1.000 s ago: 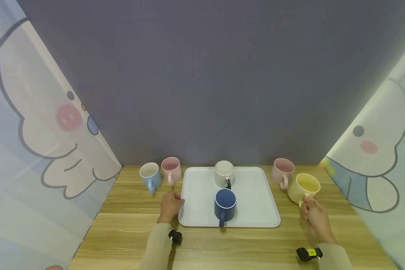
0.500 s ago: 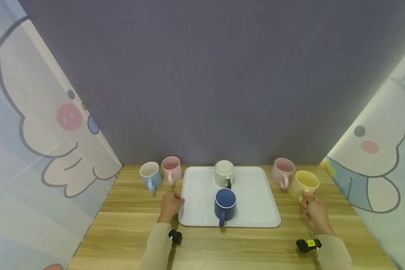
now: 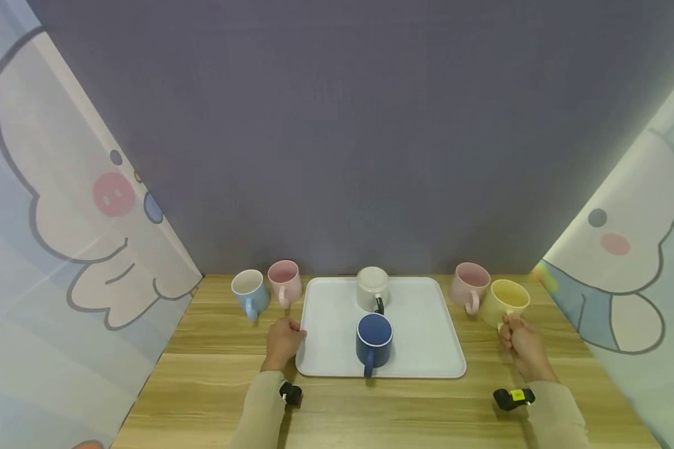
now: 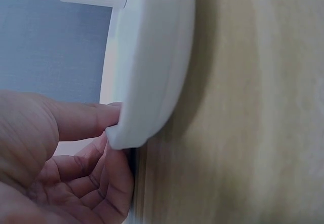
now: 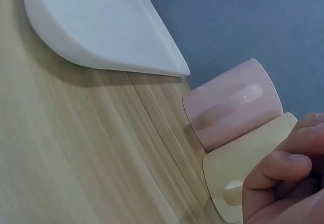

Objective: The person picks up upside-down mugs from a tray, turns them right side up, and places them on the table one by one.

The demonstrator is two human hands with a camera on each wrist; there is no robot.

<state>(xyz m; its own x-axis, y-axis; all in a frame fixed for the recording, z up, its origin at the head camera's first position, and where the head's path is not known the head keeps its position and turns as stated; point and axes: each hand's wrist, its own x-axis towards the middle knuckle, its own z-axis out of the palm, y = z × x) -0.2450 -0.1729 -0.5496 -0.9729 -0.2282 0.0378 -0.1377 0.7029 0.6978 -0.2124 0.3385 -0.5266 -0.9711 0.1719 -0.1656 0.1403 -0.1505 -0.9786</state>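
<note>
My left hand (image 3: pixel 283 343) pinches the left rim of a white tray (image 3: pixel 326 337); in the left wrist view the thumb is above the rim and the fingers below. A dark blue mug (image 3: pixel 374 343) and a white mug (image 3: pixel 372 290) with a dark handle stand on the tray. At the right, my right hand (image 3: pixel 525 349) grips the handle of a yellow mug (image 3: pixel 494 308), which stands upright on the table. Right beside it is a pink mug (image 3: pixel 466 290); in the right wrist view the yellow mug (image 5: pixel 240 165) and the pink mug (image 5: pixel 228 107) seem to touch.
A light blue mug (image 3: pixel 251 293) and another pink mug (image 3: pixel 286 284) stand left of the tray, handles toward me. Behind the wooden table (image 3: pixel 399 411) rises a grey panel (image 3: pixel 337 156). Printed cartoon curtains (image 3: pixel 78 249) flank both sides.
My right hand has moved the yellow mug slightly away from me and to the left, closer to the pink mug. The left hand and the tray have stayed in place.
</note>
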